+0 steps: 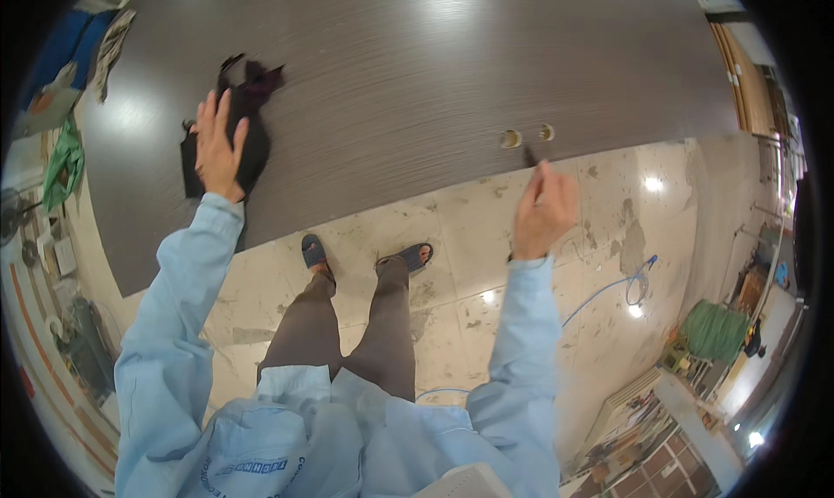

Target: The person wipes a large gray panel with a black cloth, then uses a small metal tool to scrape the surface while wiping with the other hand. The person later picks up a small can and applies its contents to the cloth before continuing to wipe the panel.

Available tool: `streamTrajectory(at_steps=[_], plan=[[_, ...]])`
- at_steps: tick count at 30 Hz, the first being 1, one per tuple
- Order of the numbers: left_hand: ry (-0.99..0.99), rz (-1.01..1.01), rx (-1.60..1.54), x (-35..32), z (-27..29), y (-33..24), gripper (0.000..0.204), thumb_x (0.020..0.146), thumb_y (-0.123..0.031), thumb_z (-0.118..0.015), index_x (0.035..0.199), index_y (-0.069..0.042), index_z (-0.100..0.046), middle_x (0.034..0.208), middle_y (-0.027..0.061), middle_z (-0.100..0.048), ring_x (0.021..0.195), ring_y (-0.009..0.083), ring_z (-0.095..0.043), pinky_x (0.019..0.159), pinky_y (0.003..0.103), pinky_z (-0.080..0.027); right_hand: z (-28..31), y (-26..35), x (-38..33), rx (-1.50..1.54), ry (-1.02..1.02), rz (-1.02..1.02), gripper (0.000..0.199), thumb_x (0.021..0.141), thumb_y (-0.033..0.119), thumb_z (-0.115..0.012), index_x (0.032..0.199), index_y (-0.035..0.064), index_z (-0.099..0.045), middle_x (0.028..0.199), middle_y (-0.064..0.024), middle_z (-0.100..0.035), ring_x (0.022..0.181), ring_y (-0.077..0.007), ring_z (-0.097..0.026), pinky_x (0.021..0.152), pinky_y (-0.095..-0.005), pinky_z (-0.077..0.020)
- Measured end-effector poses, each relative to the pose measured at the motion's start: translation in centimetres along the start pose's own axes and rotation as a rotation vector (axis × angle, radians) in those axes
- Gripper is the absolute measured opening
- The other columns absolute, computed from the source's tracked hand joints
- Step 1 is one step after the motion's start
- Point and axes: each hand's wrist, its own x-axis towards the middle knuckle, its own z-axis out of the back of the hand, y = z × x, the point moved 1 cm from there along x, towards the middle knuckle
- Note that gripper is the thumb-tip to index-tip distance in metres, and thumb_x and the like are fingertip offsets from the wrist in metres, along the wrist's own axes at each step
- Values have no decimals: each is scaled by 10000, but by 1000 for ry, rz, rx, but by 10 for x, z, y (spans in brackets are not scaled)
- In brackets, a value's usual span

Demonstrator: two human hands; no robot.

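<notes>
A wide grey-brown board [391, 107] with a streaked surface lies before me. My left hand [219, 149] rests flat on a crumpled black cloth [254, 151] at the board's left part, its fingers stretched out and not gripping. At the right, near the board's front edge, my right hand [547, 210] is closed in a pinch on a small dark thin piece [530, 156], whose kind I cannot make out. Just beyond that piece, a round cut-out [511, 139] and a second cut-out [546, 132] sit side by side in the board, pale inside.
Stained floor tiles [469, 229] lie between me and the board. A blue hose [599, 290] curls on the floor at the right. Further right stand a green bundle [714, 331] and a rack of panels [660, 463]. Green cloth [64, 164] hangs at the left.
</notes>
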Motion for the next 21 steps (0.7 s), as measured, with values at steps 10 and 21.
streamTrajectory(at_steps=[10,21], plan=[[-114,-86,-54,-3,-5,-28,574,1024,-435,-577,1549,-236,-460,1626,62,-399,1510,321,-342,1254,486,-256,-20,229,-120,370,191,125,362,775,-33,-688,1129,35,-714,908,-119,-625,820,-316,-619,678,-418,-515],[30,193,297,-60,54,236,571,1059,-478,-491,1587,-285,-392,1628,33,-400,1514,258,-353,1242,478,-279,-18,110,-51,-99,-18,-164,176,908,43,-698,1081,80,-703,931,-93,-656,824,-273,-646,682,-395,-523]])
